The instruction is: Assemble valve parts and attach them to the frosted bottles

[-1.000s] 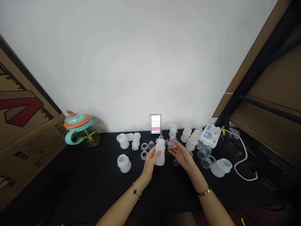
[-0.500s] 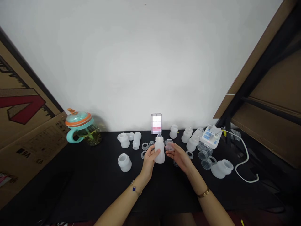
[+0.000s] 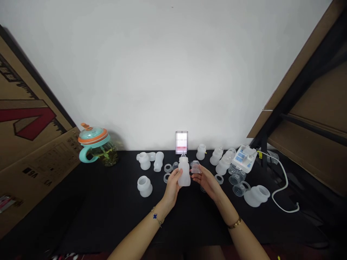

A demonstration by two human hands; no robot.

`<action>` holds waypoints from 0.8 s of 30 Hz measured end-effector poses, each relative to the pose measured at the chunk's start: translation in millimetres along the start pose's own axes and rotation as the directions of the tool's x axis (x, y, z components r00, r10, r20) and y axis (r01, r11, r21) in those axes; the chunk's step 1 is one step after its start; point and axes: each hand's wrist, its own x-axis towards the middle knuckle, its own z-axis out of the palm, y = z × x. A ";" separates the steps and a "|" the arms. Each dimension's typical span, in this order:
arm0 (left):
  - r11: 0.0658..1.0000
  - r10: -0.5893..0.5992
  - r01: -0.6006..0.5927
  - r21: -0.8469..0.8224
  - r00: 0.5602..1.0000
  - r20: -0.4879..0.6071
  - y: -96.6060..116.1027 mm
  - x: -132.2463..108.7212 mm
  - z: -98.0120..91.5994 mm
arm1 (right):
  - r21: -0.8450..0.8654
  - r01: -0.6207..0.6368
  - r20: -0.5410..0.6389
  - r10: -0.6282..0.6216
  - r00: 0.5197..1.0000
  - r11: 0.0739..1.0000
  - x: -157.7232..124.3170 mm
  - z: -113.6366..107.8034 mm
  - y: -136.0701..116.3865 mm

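My left hand is closed around a milky white baby bottle, upright with a clear nipple and a collar on top. Just to its right, my right hand grips a clear bottle cap between thumb and fingers, apart from the bottle. Clear collar rings lie behind my left hand, and another ring lies right of my right hand. A wide white bottle body stands on the black table left of my left hand.
More bottle bodies lie at the back left; finished-looking bottles stand right, near clear cups. A white power strip trails a cable. A teapot stands left, beside a cardboard box. A lit screen leans at the wall.
The view has shifted slightly. My left hand still holds the bottle and my right hand the cap; the fingers of the left hand have moved a little on the bottle.
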 end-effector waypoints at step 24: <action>0.999 0.026 -0.026 -0.023 0.999 0.038 0.1 -1.2 0.5 | 0.010 0.012 -0.001 -0.012 1.000 1.000 2.3 -5.1 2.0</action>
